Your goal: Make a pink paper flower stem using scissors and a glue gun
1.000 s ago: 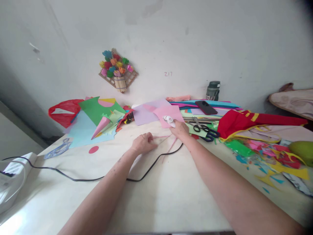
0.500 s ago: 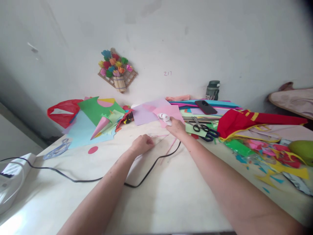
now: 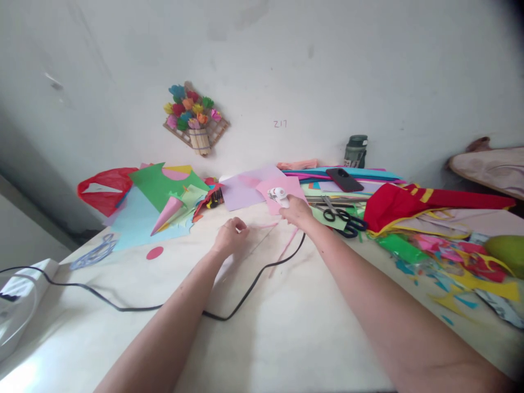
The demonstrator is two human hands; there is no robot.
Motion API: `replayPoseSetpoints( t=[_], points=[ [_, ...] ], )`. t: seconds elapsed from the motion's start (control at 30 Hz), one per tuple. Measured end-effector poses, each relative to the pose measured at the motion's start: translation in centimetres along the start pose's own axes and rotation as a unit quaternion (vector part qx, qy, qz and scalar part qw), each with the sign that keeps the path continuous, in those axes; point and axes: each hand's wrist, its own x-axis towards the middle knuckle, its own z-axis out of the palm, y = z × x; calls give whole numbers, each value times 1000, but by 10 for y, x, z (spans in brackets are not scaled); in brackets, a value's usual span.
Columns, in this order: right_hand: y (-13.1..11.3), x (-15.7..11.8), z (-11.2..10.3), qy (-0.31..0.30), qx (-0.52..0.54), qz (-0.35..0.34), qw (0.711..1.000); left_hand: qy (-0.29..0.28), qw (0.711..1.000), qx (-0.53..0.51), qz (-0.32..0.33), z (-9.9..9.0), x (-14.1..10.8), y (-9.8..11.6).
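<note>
My right hand (image 3: 297, 212) is closed around a white glue gun (image 3: 280, 194), held over a pink paper sheet (image 3: 291, 188). A black cord (image 3: 262, 273) runs from below that hand across the table to the left. My left hand (image 3: 231, 234) is closed just above the tabletop, fingertips pinched together; what they hold, if anything, is too small to make out. Between the hands lie a thin pink strip (image 3: 286, 245) and another faint line on the table. A lilac sheet (image 3: 241, 191) lies behind my hands.
Scissors (image 3: 341, 215) and a phone (image 3: 344, 179) lie to the right, near a red cloth (image 3: 393, 207) and paper scraps (image 3: 462, 278). On the left are a pink paper cone (image 3: 167, 214), a red paper circle (image 3: 155, 252) and a power strip (image 3: 35, 278). A bottle (image 3: 356, 151) stands by the wall.
My left hand has moved a little to the left, away from the right hand. The glue gun in my right hand has shifted slightly right, and the cord has moved slightly.
</note>
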Motion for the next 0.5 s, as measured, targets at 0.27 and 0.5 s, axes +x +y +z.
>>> replayPoseSetpoints(
  t=[0.27, 0.5],
  points=[
    [4, -2, 3, 29, -61, -12, 998, -34, 997, 59, -39, -4, 16, -8],
    [2, -4, 8, 35, -67, -51, 996, -73, 986, 146, -40, -8, 8, -3]
  ],
)
